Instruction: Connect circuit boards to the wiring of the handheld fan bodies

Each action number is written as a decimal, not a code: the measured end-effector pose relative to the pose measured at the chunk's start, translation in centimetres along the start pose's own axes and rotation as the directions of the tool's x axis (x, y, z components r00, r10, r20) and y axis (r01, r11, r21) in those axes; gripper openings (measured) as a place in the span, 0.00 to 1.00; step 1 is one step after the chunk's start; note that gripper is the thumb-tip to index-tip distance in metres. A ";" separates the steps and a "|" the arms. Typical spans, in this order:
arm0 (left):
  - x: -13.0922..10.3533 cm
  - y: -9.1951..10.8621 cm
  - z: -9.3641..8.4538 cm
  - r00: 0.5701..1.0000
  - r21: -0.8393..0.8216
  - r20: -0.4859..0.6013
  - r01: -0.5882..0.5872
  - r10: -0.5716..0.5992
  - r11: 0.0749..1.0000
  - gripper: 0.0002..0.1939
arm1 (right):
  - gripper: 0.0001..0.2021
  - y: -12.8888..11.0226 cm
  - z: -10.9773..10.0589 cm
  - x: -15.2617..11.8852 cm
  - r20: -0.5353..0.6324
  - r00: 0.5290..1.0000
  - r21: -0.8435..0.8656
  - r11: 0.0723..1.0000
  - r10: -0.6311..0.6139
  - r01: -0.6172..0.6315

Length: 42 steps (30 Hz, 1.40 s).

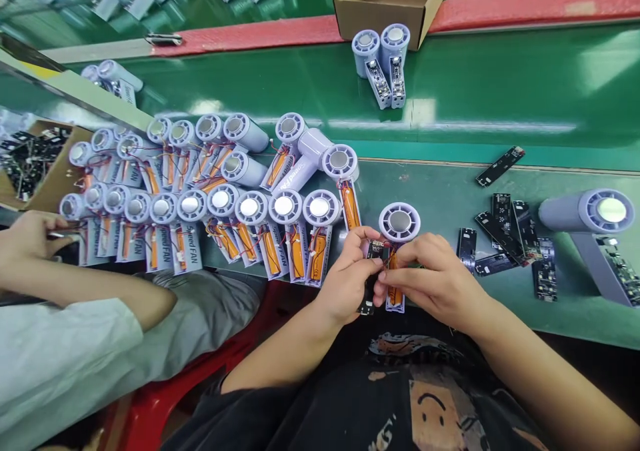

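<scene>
My left hand [353, 274] is closed around a black circuit board [369, 292], which it holds upright beside an open lilac handheld fan [400, 221]. Over the fan's handle, the fingers of my right hand [433, 271] are pinched together at the thin wires by the board's edge. What sits between those fingertips is too small to make out clearly. An orange battery [395, 296] lies in the fan's open handle, partly covered by my fingers. Another open fan [341, 162] stands just to the left, its battery showing.
Loose circuit boards [505, 231] lie to the right, near a fan [607, 211] with its board fitted. Rows of open fans [250, 207] fill the left. A co-worker's hand [37, 234] works there beside a box of boards [70, 161]. A cardboard box [390, 7] and two fans [366, 43] stand on the green belt.
</scene>
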<state>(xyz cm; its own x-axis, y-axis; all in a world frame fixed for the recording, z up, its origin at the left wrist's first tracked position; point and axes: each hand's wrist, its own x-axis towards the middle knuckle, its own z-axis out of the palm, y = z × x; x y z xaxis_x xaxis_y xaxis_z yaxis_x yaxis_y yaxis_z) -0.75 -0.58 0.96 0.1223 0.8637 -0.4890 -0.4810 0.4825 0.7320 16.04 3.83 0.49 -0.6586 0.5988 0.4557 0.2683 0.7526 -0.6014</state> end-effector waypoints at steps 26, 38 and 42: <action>0.5 2.4 -1.2 0.896 0.678 0.276 -0.438 0.348 0.590 0.08 | 0.09 0.1 0.7 -0.4 -0.275 0.961 -0.148 0.988 -0.001 -0.042; 0.6 -0.1 -0.8 0.952 0.056 0.095 -0.297 0.291 0.953 0.15 | 0.04 0.1 0.1 0.9 -0.227 0.954 0.107 0.978 0.197 -0.177; 0.5 -0.4 -0.7 0.977 -0.063 0.026 -0.209 0.211 0.976 0.12 | 0.04 -0.3 0.0 1.2 -0.210 0.953 0.072 0.976 0.217 -0.206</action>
<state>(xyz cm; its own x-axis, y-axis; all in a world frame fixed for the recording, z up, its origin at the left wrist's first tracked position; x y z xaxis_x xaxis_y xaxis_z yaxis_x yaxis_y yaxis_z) -1.04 -0.44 0.08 0.0409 0.9495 -0.3111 -0.5501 0.2813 0.7863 15.14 4.33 1.20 -0.4220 0.7919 0.4415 0.3468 0.5909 -0.7284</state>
